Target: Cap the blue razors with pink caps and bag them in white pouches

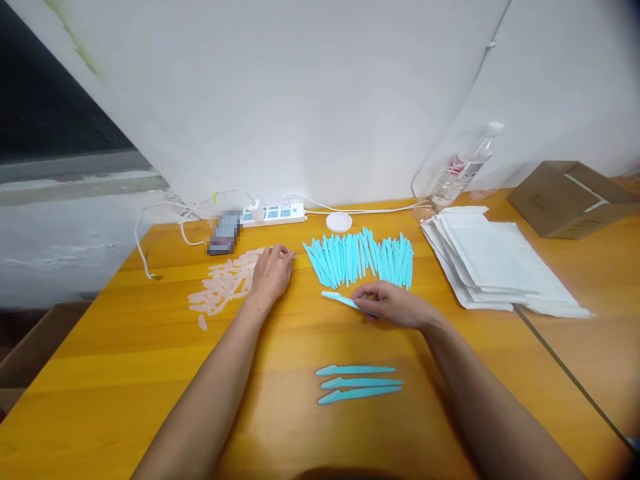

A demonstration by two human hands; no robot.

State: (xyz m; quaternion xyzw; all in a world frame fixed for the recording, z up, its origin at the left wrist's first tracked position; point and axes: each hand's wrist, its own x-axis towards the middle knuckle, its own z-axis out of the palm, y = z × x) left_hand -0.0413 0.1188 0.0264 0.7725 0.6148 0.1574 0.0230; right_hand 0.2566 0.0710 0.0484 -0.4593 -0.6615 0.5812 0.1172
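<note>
A: Start with the head camera. How do the arms lie?

B: Both bare forearms reach away from the near edge over the orange wooden table [125, 373]. The left arm runs up and slightly right; the right arm comes in from the near right and angles left.

A: And the left hand?

B: The left hand [273, 270] lies palm down, fingers curled loosely, its tips at the right edge of a scatter of pale pink translucent plastic caps [225, 283]. It touches the heap; I cannot tell whether it has pinched one.

A: The right hand?

B: The right hand [393, 303] is closed in a pinch on one slim turquoise plastic razor stick [340, 299], which points left from the fingers, low over the table. It sits just near of the fanned heap of turquoise plastic sticks [360, 257], apart from it.

A: Anything nearer the person?

B: Three more turquoise sticks in a row [357, 383], lying parallel, left to right, between the two forearms.

A: What is around?

B: To the right, a stack of white flat pouches [495, 263]; beyond it, a brown cardboard box [570, 197] and a clear plastic bottle [465, 167] leaning against the white wall [320, 100]. At the far edge are a white power strip [275, 213], a round white lid [339, 222] and a blurred dark object [225, 233].
</note>
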